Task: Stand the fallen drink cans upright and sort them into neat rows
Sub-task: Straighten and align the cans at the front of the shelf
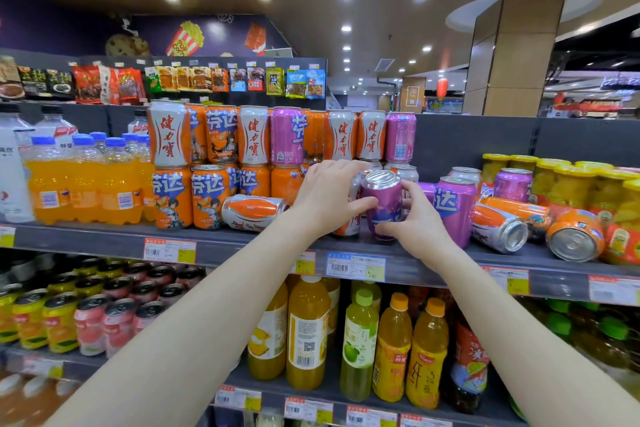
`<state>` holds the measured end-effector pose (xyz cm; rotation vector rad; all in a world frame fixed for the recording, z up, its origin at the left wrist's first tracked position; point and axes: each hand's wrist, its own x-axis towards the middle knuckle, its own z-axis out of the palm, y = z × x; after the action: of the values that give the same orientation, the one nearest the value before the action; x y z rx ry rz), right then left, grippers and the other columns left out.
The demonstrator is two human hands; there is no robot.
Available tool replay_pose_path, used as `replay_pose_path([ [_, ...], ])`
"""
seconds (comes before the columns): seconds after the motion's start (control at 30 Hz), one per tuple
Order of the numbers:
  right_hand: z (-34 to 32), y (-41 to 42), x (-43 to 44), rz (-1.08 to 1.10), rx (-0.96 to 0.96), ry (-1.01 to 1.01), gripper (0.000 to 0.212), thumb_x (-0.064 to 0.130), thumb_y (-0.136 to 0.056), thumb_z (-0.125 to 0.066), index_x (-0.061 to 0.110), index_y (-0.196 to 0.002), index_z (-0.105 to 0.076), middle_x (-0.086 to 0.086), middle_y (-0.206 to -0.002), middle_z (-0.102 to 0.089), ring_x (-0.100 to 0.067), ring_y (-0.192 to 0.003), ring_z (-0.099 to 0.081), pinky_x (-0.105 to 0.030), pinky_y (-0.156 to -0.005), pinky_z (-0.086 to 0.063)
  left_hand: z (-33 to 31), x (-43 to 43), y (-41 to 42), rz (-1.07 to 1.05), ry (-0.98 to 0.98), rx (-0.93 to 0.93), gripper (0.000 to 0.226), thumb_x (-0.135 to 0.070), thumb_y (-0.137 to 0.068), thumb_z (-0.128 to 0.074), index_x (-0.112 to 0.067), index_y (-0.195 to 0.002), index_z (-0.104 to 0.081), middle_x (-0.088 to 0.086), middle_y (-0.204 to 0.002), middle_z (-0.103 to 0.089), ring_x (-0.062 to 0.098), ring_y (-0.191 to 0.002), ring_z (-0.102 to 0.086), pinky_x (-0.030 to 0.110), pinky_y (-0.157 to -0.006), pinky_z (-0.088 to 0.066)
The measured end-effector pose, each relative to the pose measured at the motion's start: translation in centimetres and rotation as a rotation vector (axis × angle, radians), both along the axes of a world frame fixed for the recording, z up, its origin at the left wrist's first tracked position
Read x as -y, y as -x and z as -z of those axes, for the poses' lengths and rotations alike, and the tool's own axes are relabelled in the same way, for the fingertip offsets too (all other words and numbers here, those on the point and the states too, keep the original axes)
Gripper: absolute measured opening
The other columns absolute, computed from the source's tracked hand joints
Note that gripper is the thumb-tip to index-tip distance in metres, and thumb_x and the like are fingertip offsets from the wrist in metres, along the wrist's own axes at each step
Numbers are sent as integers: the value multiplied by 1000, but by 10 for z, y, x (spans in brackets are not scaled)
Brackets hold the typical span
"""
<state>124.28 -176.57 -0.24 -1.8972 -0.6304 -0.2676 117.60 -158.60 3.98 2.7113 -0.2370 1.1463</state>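
Grips: both close on the purple can [382, 199]; the right grip [420, 222] curls round its right side, and the left grip [325, 199] sets a thumb on its front with the fingers hooked behind.
Can position: middle of the shelf [104, 236], near the front edge, top tipped slightly; whether the base rests on the shelf cannot be told.
Hidden contact: a silver-and-orange can [349, 229] sits half covered under the left grip, touching the purple can; the left fingers may be catching it too.
Risk of knock-on: a nudge to that hidden can probably topples it or drives it into the row behind.
Risk from above: the stacked cans [287, 135] stand just behind the left knuckles; a lift of the wrist could clip the upper tier and bring cans down.
Risk at the edge: set down tilted, the purple can may tip off the front.
Risk to the right: the tall purple can [453, 208] stands just beside the right grip, with fallen cans [498, 229] leaning by it; an elbow swing could start them rolling.
Left side: one fallen can [254, 211] lies free near the left wrist and could roll if brushed.
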Motion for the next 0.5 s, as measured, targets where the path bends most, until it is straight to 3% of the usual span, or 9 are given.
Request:
replay_pose_path([
  [0.1,2,2,2,30,53,-44,80,5,-73,-86,34,-137,-45,20,-104,-60,-1,-96,-62,-17,-75,-50,-1,3,-1,20,-55,-4,55,-54,-91,-69,-30,-139,-59,-4,-138,-64,20,-133,-51,45,-118,-28],
  [0.23,4,5,4,24,71,-148,83,11,-71,-89,31,-139,-46,9,-122,-60,-3,-102,-61,-20,-77,-52,0,5,-3,39,-38,10,54,-65,-87,-66,-26,-126,-66,-6,-130,-67,18,-129,-52,46,-120,-20],
  [0.37,4,11,2,21,138,-172,81,18,-72,-89,26,-141,-47,7,-126,-59,5,-98,-61,-19,-78,-55,-9,6,-4,24,23,27,49,-67,-85,-67,-26,-110,-61,-5,-117,-68,18,-123,-55,43,-122,-16],
  [0.43,4,14,2,14,164,-191,79,19,-73,-88,26,-140,-47,8,-125,-58,13,-97,-59,-15,-75,-54,-16,8,-3,33,46,7,49,-65,-85,-69,-28,-115,-58,-4,-115,-69,19,-122,-55,43,-122,-16],
  [0.5,4,15,4,-18,168,-209,79,21,-75,-88,28,-142,-45,9,-125,-57,16,-100,-58,-14,-75,-54,-21,11,1,57,75,-4,57,-65,-84,-70,-31,-128,-55,-5,-116,-69,20,-119,-57,43,-117,-25],
])
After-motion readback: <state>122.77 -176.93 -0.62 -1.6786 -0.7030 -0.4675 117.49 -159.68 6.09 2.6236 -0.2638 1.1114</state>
